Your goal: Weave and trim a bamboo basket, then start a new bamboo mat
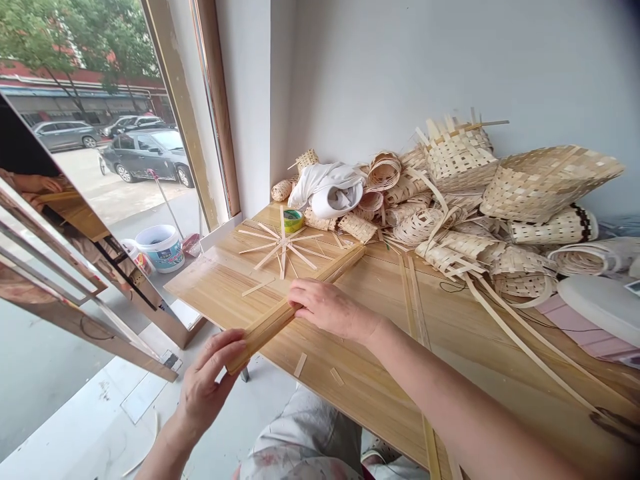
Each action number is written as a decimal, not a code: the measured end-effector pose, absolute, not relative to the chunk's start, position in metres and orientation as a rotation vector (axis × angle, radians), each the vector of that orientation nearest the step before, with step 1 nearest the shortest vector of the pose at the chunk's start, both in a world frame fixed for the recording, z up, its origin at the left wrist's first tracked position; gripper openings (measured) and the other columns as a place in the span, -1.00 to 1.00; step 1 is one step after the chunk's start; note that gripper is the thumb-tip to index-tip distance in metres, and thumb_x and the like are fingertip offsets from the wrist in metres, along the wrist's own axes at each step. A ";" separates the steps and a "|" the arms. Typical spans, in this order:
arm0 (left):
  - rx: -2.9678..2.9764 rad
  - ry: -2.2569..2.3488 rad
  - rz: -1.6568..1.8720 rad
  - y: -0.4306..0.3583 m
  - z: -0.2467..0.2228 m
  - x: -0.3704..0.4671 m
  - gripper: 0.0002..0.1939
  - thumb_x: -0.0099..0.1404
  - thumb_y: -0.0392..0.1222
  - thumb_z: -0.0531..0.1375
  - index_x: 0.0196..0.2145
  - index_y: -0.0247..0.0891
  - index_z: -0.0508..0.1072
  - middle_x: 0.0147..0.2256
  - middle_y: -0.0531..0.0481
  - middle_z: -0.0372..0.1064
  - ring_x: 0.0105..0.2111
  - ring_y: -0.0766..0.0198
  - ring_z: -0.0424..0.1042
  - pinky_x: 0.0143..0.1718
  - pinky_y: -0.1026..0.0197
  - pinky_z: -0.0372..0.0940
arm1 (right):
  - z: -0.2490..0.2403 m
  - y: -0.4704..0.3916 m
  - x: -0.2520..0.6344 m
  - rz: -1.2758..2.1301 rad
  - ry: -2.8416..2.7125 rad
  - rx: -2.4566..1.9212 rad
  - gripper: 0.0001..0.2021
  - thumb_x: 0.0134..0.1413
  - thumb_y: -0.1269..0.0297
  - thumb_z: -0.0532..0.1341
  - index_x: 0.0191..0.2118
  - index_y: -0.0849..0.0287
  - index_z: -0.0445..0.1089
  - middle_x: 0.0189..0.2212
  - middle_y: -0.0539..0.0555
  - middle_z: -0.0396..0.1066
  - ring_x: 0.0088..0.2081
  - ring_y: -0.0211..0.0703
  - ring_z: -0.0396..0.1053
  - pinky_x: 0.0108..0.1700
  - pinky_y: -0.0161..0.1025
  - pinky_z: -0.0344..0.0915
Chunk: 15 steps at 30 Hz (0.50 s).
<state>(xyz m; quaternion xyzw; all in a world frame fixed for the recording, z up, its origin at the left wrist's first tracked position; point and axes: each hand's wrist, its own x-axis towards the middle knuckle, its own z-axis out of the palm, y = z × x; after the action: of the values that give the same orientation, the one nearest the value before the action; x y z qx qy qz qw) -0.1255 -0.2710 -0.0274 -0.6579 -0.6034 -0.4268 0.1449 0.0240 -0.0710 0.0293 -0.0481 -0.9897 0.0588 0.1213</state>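
Note:
A long flat bundle of yellowish bamboo strips (267, 325) lies slantwise over the table's left part, its near end sticking out past the front edge. My left hand (213, 373) is closed round that near end. Farther along, my right hand (327, 308) grips the bundle from above, near its middle, with the fingertips bent over it. Just beyond the bundle, thin pale strips cross in a star shape (283, 243) on the wooden table (370, 347). Single short strips lie near it, and two small pieces (300, 365) rest by the front edge.
Woven bamboo baskets and rolls (463, 160) are piled along the wall, with a white cloth (327, 180) and a green tape roll (291, 219) at their left. Long strips (417, 307) cross the table under my right forearm. A white bucket (160, 248) stands on the floor.

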 end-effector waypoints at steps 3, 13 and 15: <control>-1.872 -1.750 -1.218 -0.270 -0.029 -0.129 -0.73 0.19 -0.39 0.12 -0.14 -0.19 0.33 -0.18 -0.07 0.35 -0.20 0.28 0.40 -0.21 0.28 0.34 | 0.035 -0.070 0.024 0.188 -2.937 -0.103 -0.88 -0.01 0.52 0.17 -0.45 0.18 0.25 -0.42 -0.04 0.27 -0.40 -0.29 0.24 -0.41 -0.36 0.09; -1.891 -1.799 -1.288 -0.272 -0.039 -0.132 -0.61 0.18 -0.39 0.14 -0.03 -0.20 0.25 -0.17 -0.10 0.35 -0.18 0.26 0.39 -0.23 0.28 0.35 | 0.046 -0.080 0.026 -0.071 -3.050 -0.240 -0.87 0.10 0.34 0.12 -0.45 0.16 0.32 -0.44 -0.05 0.26 -0.51 -0.33 0.23 -0.54 -0.33 -0.08; -1.884 -1.801 -1.292 -0.272 -0.038 -0.132 -0.65 0.18 -0.38 0.14 -0.06 -0.21 0.27 -0.17 -0.10 0.35 -0.19 0.27 0.40 -0.25 0.30 0.35 | 0.052 -0.080 0.027 -0.138 -3.037 -0.274 -0.85 0.10 0.38 0.11 -0.47 0.18 0.31 -0.46 -0.04 0.25 -0.54 -0.35 0.20 -0.55 -0.33 -0.11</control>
<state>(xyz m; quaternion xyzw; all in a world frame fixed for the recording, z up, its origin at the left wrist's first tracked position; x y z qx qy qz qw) -0.1320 -0.2724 -0.0383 -0.6433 -0.6148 -0.4413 0.1159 0.0266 -0.0804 0.0516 -0.0897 -0.9940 -0.0451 0.0444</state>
